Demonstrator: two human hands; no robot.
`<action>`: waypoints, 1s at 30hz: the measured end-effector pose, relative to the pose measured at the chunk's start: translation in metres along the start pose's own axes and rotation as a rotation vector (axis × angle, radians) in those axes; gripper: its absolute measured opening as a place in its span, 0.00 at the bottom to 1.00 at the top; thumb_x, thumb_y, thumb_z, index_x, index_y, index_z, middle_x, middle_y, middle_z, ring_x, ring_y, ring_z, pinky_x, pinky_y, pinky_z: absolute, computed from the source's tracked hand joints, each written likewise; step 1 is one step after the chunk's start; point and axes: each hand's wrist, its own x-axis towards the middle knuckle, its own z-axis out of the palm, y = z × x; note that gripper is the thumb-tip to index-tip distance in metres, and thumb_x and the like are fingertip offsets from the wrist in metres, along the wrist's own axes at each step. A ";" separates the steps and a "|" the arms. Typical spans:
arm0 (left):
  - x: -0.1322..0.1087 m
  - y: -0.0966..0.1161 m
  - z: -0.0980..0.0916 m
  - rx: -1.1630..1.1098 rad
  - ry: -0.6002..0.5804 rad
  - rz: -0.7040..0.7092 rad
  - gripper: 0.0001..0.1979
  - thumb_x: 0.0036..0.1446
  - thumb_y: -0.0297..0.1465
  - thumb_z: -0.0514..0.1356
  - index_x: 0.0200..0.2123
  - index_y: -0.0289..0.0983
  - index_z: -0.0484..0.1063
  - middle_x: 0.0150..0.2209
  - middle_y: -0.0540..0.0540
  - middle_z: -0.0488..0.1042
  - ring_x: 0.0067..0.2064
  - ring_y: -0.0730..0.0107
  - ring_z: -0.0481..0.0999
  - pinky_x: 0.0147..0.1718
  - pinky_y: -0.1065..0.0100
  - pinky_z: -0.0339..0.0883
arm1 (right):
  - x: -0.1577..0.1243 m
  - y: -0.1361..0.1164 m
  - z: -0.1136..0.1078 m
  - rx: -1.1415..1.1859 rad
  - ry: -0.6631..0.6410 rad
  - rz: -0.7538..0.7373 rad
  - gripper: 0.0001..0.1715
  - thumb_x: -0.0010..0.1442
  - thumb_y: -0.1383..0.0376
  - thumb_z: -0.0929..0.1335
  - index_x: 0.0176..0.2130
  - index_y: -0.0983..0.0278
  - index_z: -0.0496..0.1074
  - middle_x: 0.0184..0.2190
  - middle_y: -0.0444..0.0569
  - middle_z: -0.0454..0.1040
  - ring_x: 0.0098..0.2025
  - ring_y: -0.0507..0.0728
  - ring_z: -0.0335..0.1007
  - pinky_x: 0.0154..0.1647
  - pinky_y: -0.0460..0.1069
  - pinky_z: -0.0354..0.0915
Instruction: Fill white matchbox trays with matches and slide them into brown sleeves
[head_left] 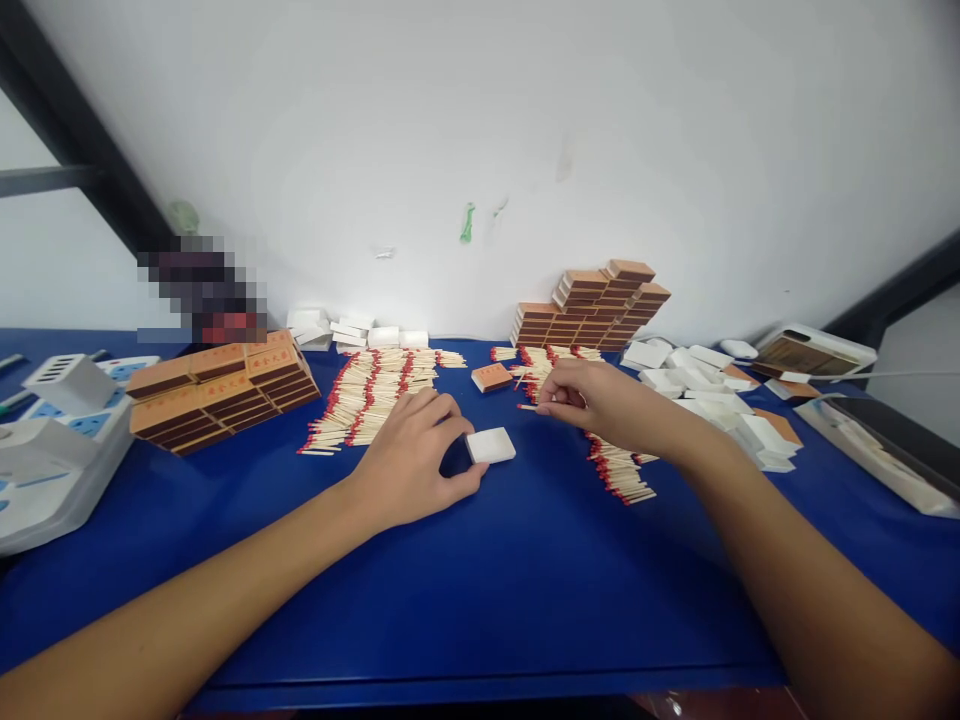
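Observation:
My left hand grips a small white matchbox tray at its left end, thumb on the near side and fingers on the far side. The tray rests on the blue table; whether its hollow faces up I cannot tell. My right hand is closed in a pinch on a match, its red head pointing left. Under and around that hand lie rows of loose matches. More rows of red-tipped matches lie just beyond my left hand. One orange matchbox lies between the two groups.
Stacked matchboxes stand at the left and against the wall. White trays are heaped at the right, with further trays at the back left. A power strip flanks the left side; a dark phone-like slab lies far right.

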 end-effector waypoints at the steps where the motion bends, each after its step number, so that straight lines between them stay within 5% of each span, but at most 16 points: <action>1: -0.001 -0.001 -0.001 0.008 0.007 0.004 0.13 0.64 0.40 0.67 0.45 0.37 0.80 0.43 0.42 0.78 0.49 0.53 0.75 0.53 0.50 0.69 | -0.001 -0.007 0.000 0.009 0.016 -0.036 0.10 0.69 0.59 0.69 0.36 0.60 0.76 0.35 0.49 0.76 0.36 0.57 0.69 0.35 0.51 0.60; 7: -0.001 -0.009 -0.008 0.006 0.005 0.025 0.12 0.65 0.38 0.66 0.47 0.37 0.79 0.44 0.43 0.80 0.50 0.53 0.76 0.52 0.51 0.69 | -0.007 -0.045 0.021 0.017 0.048 -0.171 0.08 0.72 0.62 0.68 0.40 0.61 0.77 0.42 0.51 0.76 0.38 0.56 0.71 0.36 0.51 0.63; 13: -0.001 -0.007 -0.008 0.001 0.013 0.067 0.10 0.65 0.38 0.67 0.46 0.39 0.79 0.43 0.44 0.82 0.49 0.54 0.76 0.52 0.52 0.70 | -0.008 -0.055 0.038 -0.088 0.014 -0.197 0.07 0.72 0.65 0.67 0.43 0.61 0.77 0.44 0.51 0.76 0.37 0.56 0.72 0.38 0.52 0.64; 21: -0.006 -0.015 -0.015 -0.009 -0.011 0.090 0.11 0.66 0.39 0.66 0.47 0.39 0.81 0.43 0.44 0.82 0.49 0.55 0.77 0.51 0.52 0.71 | 0.000 -0.003 -0.001 -0.121 0.148 0.005 0.10 0.70 0.63 0.68 0.39 0.61 0.80 0.36 0.51 0.80 0.36 0.59 0.73 0.37 0.53 0.63; 30: -0.009 -0.023 -0.018 -0.025 -0.048 0.106 0.12 0.68 0.40 0.65 0.48 0.39 0.80 0.43 0.43 0.81 0.49 0.55 0.77 0.53 0.52 0.72 | 0.007 0.021 0.009 -0.117 0.037 0.043 0.09 0.66 0.67 0.68 0.37 0.60 0.79 0.36 0.51 0.82 0.38 0.60 0.74 0.38 0.52 0.63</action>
